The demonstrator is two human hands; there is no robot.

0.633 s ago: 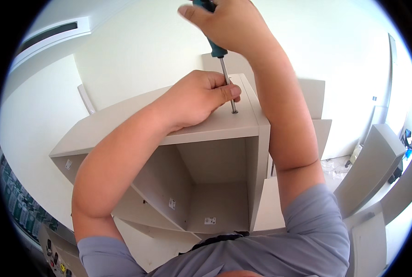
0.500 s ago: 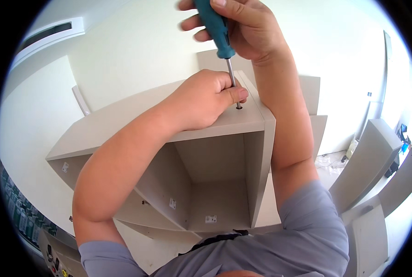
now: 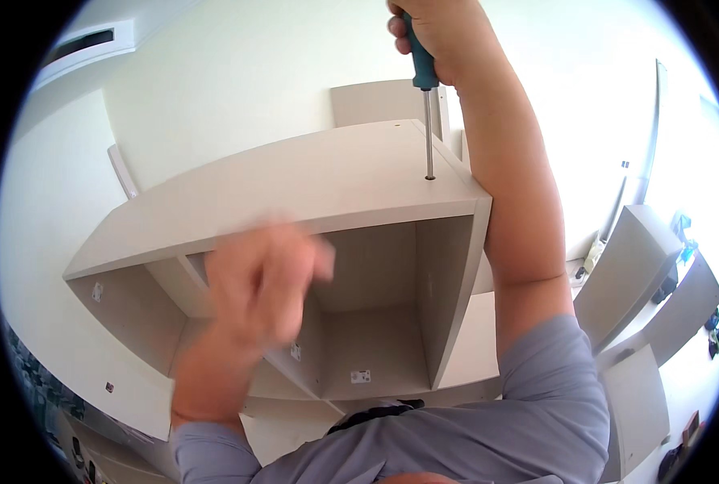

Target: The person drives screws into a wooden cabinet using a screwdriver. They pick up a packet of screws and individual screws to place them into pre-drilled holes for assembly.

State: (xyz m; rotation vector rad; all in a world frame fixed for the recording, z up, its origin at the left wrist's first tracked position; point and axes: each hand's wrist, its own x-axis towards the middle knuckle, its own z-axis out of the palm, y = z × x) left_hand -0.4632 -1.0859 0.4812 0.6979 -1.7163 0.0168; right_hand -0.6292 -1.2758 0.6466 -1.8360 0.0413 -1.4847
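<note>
My right hand is wrapped round the teal handle of a screwdriver, partly cut off by the top of the picture. The screwdriver stands nearly upright, its steel shaft ending at a dark hole in the top panel of a beige cabinet, near the front right corner. My left hand is in the air in front of the cabinet's open compartments, touching nothing I can see. Motion smears its fingers. White hinge plates are fixed inside the compartments.
A second small hole lies at the top panel's far right. Loose beige panels lean at the right, and another panel stands behind the cabinet. An air vent is high on the left.
My left hand has let go of the screwdriver shaft and moved down and left, off the cabinet top. My right hand has closed round the handle, which stands more upright.
</note>
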